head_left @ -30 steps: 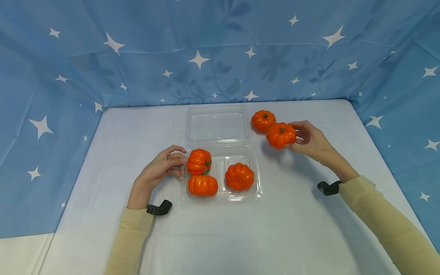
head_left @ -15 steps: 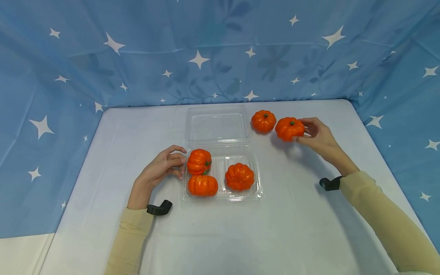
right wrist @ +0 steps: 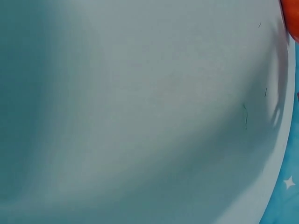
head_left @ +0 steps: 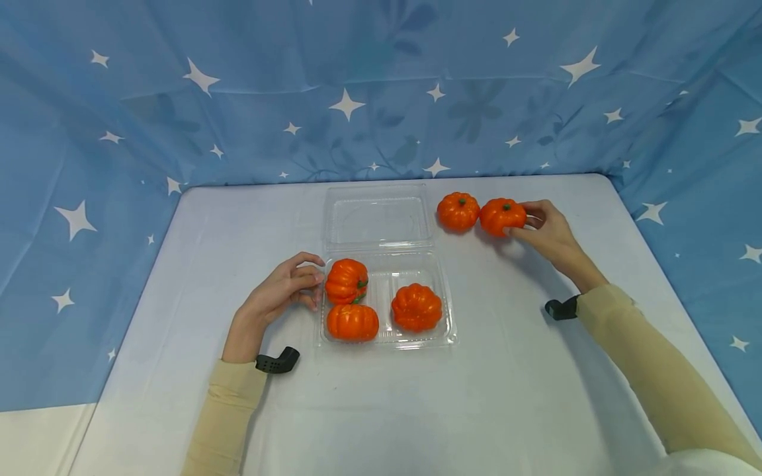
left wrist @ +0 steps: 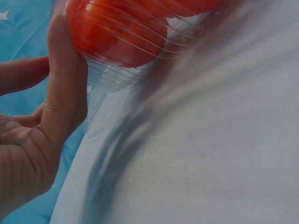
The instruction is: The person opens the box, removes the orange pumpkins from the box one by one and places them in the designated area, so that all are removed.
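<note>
My right hand [head_left: 550, 235] grips an orange toy pumpkin [head_left: 500, 217] with a green stem, fingers behind it and thumb in front. The pumpkin is low over the table, right beside another pumpkin [head_left: 458, 212]. In the right wrist view only a bit of orange pumpkin [right wrist: 293, 18] shows at the corner; the hand is out of that view. My left hand [head_left: 286, 287] rests with loosely bent fingers at the left wall of a clear plastic clamshell box [head_left: 381, 277]. In the left wrist view its thumb [left wrist: 60, 70] lies along the box wall, with pumpkins inside.
Three pumpkins sit in the box: an upper left one [head_left: 346, 281], a lower left one [head_left: 352, 322] and a right one [head_left: 417, 307]. The box's lid [head_left: 378, 221] lies open behind it. A blue starred curtain [head_left: 381, 99] hangs behind the white table [head_left: 476, 410].
My right hand has carried the pumpkin to the right, back and down, from in front of the other pumpkin to its right side. The left hand has stayed at the box.
</note>
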Tool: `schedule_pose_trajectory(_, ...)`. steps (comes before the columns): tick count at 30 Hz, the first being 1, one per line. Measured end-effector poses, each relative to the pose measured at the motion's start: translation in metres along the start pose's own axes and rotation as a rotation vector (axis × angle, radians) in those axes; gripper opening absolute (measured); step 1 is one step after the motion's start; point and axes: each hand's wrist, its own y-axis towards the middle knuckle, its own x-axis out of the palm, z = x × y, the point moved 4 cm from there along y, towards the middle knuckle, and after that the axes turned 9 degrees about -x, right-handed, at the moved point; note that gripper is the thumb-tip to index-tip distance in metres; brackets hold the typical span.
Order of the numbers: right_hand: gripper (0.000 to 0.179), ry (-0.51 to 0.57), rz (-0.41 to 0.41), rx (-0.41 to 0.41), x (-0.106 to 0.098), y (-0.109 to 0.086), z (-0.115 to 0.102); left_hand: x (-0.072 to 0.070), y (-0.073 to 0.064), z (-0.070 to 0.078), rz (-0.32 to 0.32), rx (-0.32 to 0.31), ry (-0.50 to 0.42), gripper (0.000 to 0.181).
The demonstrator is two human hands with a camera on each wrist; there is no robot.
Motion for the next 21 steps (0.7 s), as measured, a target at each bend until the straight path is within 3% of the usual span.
schedule_pose_trajectory(10,0.09,0.045,0.045,0.05,0.003,0.014,0.009,0.001,0.0,0.0,0.0,0.001,-0.003,0.031)
schedule_pose_trajectory(21,0.106,0.018,-0.034,0.046,0.007,0.019,0.013,0.0,0.0,0.001,0.015,-0.016,0.0,0.034)
